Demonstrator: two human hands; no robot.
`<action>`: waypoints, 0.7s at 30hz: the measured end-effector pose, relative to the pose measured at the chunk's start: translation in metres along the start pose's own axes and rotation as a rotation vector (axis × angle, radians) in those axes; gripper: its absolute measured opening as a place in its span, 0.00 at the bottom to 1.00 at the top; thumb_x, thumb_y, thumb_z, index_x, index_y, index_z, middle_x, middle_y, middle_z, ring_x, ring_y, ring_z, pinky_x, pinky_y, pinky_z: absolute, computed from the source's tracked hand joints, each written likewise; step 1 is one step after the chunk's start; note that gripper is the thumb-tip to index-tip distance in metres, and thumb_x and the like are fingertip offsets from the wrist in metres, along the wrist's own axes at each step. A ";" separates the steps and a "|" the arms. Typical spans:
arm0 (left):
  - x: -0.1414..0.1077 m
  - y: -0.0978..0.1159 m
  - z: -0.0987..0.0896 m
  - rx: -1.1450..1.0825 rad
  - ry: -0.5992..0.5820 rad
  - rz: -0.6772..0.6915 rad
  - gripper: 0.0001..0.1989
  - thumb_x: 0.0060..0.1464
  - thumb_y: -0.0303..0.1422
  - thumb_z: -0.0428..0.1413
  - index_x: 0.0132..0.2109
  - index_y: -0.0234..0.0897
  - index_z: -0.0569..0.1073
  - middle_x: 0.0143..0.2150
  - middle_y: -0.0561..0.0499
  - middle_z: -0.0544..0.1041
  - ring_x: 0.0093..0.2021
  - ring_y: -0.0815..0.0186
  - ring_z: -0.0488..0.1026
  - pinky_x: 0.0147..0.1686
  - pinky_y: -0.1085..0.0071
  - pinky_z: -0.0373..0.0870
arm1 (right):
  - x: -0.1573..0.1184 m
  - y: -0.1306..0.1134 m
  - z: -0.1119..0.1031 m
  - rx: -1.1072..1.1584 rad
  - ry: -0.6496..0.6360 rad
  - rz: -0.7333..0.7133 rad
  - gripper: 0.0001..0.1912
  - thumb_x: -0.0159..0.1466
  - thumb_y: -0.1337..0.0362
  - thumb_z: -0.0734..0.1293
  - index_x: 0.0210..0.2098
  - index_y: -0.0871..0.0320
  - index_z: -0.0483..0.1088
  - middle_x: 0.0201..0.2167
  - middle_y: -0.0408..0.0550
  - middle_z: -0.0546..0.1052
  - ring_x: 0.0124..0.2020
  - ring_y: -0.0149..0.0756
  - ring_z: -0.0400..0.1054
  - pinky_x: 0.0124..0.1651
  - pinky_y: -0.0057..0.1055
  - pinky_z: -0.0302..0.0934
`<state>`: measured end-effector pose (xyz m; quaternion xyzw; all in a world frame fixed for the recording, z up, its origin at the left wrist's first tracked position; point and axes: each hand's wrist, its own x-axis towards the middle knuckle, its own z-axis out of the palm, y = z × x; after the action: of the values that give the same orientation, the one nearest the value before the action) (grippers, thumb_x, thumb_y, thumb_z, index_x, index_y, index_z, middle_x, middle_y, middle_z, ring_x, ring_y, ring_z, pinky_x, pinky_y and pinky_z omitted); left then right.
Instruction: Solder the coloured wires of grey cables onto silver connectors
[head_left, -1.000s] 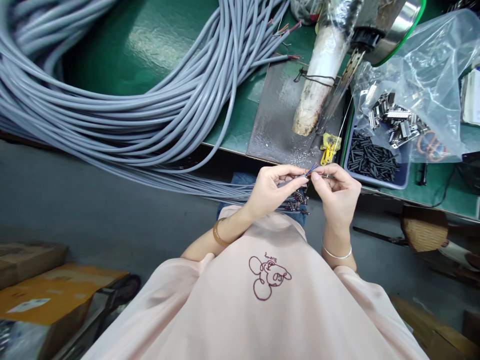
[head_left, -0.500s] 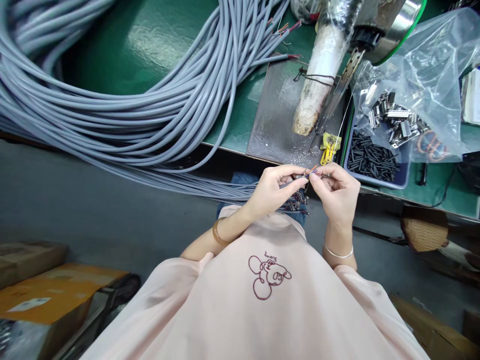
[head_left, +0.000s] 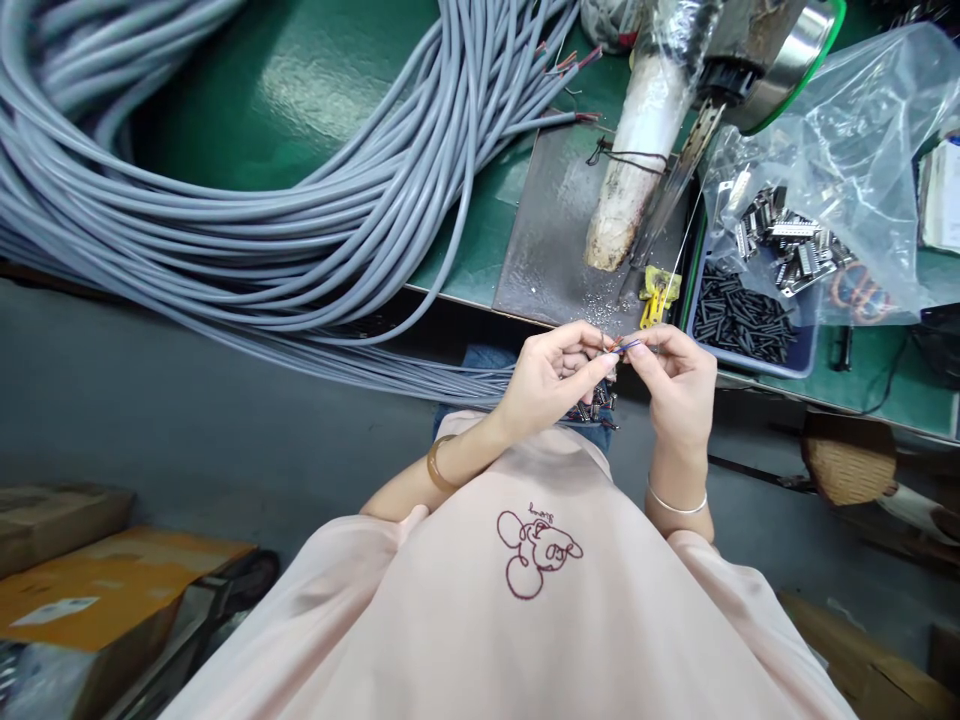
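Note:
Between my hands, at the table's front edge, are thin coloured wires (head_left: 624,347), blue and orange-red among them, at a cable's end. My left hand (head_left: 553,375) pinches them between thumb and fingers. The thumb and forefinger of my right hand (head_left: 675,375) close on the wires' free ends from the other side. Over my lap, below the left hand, lie several grey cables (head_left: 420,372) with small metal connectors (head_left: 598,405) at their ends. The cable in my left hand is mostly hidden by the fingers.
A large bundle of grey cables (head_left: 337,220) covers the table's left. Ahead are a metal plate (head_left: 551,220), a wrapped white tube (head_left: 630,180) and a yellow clip (head_left: 655,305). To the right, a bin (head_left: 802,362) holds black sleeves (head_left: 742,318) beneath a plastic bag (head_left: 862,130) of connectors.
My fingertips have shifted slightly on the wires, and the right hand has turned a little. A blue wire now shows more clearly between the hands.

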<state>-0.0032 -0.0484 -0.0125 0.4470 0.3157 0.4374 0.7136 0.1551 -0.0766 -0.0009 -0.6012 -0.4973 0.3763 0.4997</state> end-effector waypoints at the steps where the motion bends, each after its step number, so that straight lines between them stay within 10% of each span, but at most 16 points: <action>1: 0.000 0.001 -0.001 -0.001 -0.015 -0.013 0.11 0.56 0.36 0.64 0.39 0.32 0.74 0.30 0.52 0.77 0.19 0.79 0.69 0.19 0.83 0.67 | 0.001 0.000 -0.002 0.013 -0.006 0.010 0.07 0.62 0.57 0.73 0.34 0.53 0.77 0.30 0.42 0.77 0.30 0.28 0.71 0.32 0.24 0.67; 7: 0.004 0.005 -0.007 -0.038 -0.181 -0.131 0.08 0.55 0.33 0.65 0.35 0.31 0.77 0.27 0.52 0.78 0.22 0.79 0.68 0.25 0.82 0.69 | 0.002 0.000 -0.008 0.030 -0.087 0.046 0.10 0.57 0.55 0.77 0.30 0.53 0.78 0.27 0.42 0.75 0.28 0.29 0.67 0.26 0.25 0.60; 21: 0.008 0.004 -0.005 -0.046 -0.002 -0.124 0.10 0.50 0.34 0.65 0.34 0.32 0.75 0.28 0.54 0.73 0.26 0.77 0.67 0.28 0.79 0.67 | -0.011 -0.012 0.002 -0.319 0.050 -0.185 0.06 0.65 0.61 0.70 0.32 0.55 0.76 0.28 0.40 0.74 0.23 0.26 0.59 0.26 0.29 0.52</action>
<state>-0.0054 -0.0388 -0.0112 0.4103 0.3319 0.3992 0.7498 0.1481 -0.0863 0.0097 -0.6335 -0.5913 0.2299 0.4429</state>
